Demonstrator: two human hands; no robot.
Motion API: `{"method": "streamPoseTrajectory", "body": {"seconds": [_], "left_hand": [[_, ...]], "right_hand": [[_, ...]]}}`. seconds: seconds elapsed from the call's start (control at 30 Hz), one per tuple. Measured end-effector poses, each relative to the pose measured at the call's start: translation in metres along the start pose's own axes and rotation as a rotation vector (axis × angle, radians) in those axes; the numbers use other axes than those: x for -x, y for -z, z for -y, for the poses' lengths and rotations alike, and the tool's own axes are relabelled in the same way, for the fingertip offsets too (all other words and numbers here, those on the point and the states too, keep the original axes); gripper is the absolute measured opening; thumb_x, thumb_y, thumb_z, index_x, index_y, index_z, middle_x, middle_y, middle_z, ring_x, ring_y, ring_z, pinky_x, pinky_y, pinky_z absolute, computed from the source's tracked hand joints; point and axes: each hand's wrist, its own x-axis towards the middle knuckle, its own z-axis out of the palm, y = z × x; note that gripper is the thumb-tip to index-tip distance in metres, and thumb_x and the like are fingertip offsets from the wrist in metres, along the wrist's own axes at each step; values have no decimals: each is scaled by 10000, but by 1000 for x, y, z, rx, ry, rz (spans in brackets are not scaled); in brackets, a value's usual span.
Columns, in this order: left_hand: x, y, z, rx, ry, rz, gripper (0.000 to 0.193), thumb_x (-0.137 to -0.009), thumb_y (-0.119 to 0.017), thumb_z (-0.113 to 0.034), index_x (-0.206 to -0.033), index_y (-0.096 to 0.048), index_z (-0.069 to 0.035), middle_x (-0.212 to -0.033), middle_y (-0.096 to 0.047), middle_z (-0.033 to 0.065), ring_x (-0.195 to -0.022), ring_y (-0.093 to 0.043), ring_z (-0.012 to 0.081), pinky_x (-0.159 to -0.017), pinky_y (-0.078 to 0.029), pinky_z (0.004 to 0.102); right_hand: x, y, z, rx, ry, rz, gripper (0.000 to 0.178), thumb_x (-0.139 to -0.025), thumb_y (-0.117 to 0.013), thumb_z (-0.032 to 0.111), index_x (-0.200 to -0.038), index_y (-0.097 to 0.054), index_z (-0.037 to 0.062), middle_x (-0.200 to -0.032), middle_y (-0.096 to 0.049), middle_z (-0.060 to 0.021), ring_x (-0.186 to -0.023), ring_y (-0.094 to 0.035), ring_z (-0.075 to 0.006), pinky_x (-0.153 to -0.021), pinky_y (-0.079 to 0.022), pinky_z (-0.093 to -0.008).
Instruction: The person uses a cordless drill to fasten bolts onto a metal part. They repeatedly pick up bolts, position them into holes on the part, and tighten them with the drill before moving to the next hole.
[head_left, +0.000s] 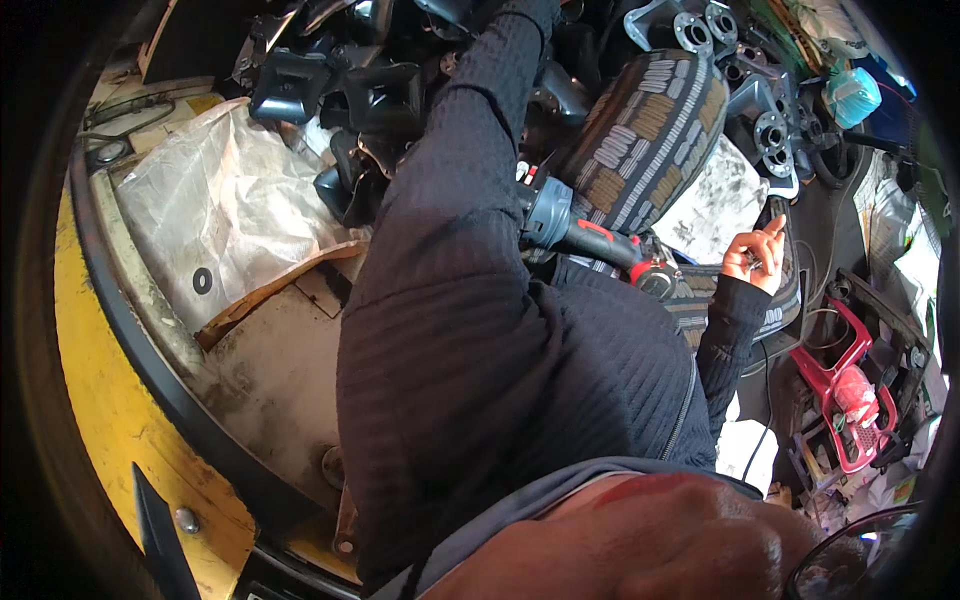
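My left arm, in a dark ribbed sleeve (440, 190), reaches far up to the top edge, and its hand is out of view. Near the patterned fabric over my bent legs (645, 140), my right hand (757, 258) is raised with its fingers curled. Something small and dark shows between those fingers, too small to name. A power tool (590, 238) with a grey-blue head and a black and red body lies by my lap, touched by neither visible hand. Black shaped metal parts (375, 98) are heaped around my left forearm.
Metal parts with round flanges (770, 135) pile up at the upper right, near a light-blue plastic bundle (852, 97). A pink plastic chair (845, 390) lies among clutter at right. On the left are a translucent plastic sheet (220, 200), a black ring (202, 280) and a yellow edge (130, 420).
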Motion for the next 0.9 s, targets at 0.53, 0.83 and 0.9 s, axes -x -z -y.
{"method": "streamPoseTrajectory", "body": {"seconds": [0.53, 0.83, 0.9], "left_hand": [[175, -85, 130, -342, 472, 405, 347, -745, -502, -378, -1006, -652, -203, -1024, -638, 77, -972, -588, 346, -855, -455, 445], [317, 3, 143, -738, 612, 479, 615, -692, -669, -415, -1236, -469, -210, -1256, -454, 83, -1174, -401, 284, -934, -340, 460], [324, 3, 138, -730, 669, 462, 640, -696, -673, -407, -1259, -440, -211, -1280, -423, 106, -1187, -383, 297, -951, -322, 457]], "right_hand": [[-22, -12, -41, -177, -140, 43, 218, -889, -444, 87, -1064, -565, 36, -1025, -620, -80, -938, -603, -174, -863, -467, -395], [-23, -7, -40, -179, -200, 144, 247, -885, -417, 92, -1041, -592, 13, -1068, -615, -128, -1089, -541, -262, -921, -441, -431], [-22, -8, -39, -218, -258, 151, 249, -884, -420, 95, -1048, -590, 15, -1073, -613, -127, -1091, -539, -265, -923, -438, -433]]}}
